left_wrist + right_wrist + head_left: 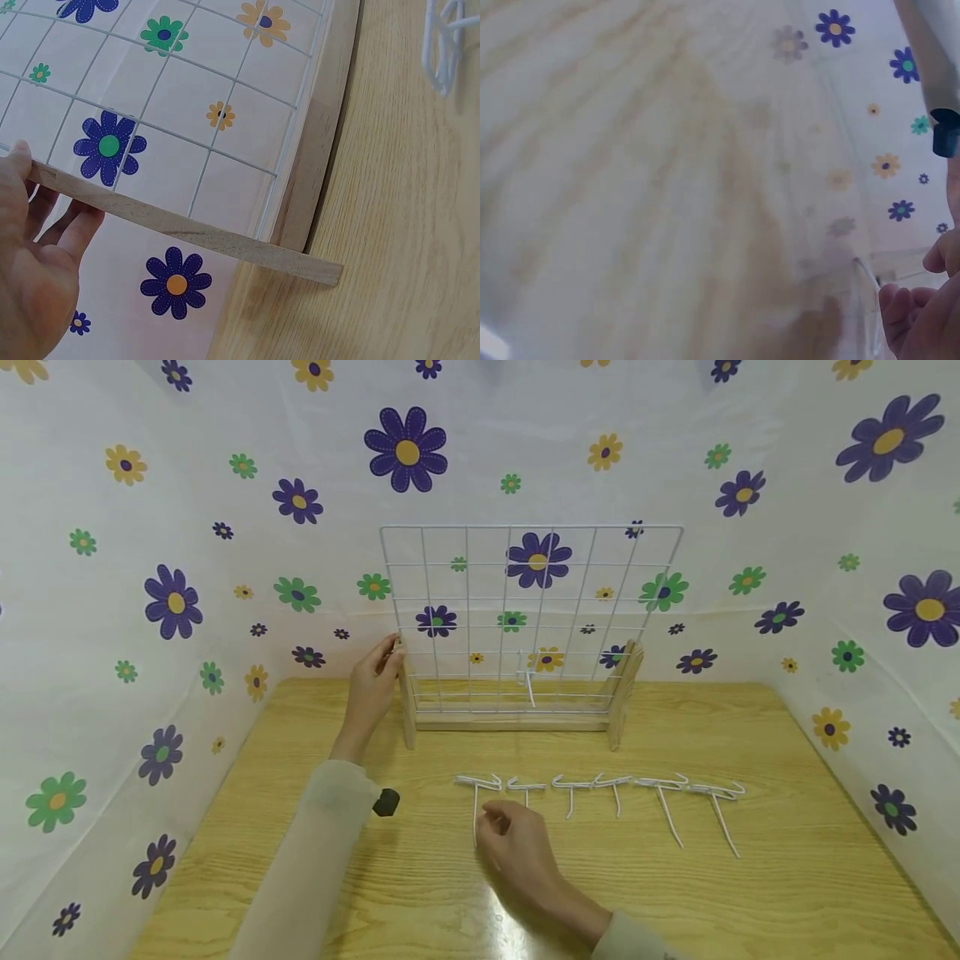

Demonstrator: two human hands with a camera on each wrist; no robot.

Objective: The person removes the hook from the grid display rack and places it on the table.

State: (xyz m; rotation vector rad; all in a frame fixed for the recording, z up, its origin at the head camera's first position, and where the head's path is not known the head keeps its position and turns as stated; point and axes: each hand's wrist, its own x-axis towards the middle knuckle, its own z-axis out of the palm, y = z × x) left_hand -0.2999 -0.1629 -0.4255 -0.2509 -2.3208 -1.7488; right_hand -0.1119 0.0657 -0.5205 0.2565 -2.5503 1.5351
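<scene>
My left hand (372,689) grips the top of the left wooden upright (172,221) of a stand, thumb on one side and fingers on the other. The stand holds a white wire grid panel (510,599), with one white hook (530,685) hanging low near its middle. Over the table, my right hand (521,843) hovers with loosely bent fingers, nothing visible between them. It is nearest to two white wire hooks, the leftmost one (475,810) and its neighbour (527,787), whose prong it partly hides. In the right wrist view a white prong (866,274) overlaps the fingertips.
More white hooks lie in a row to the right, among them a short one (572,785) and a long one (720,810) at the end. The wooden table (787,760) is bordered by flower-patterned cloth (480,410) at the back and sides.
</scene>
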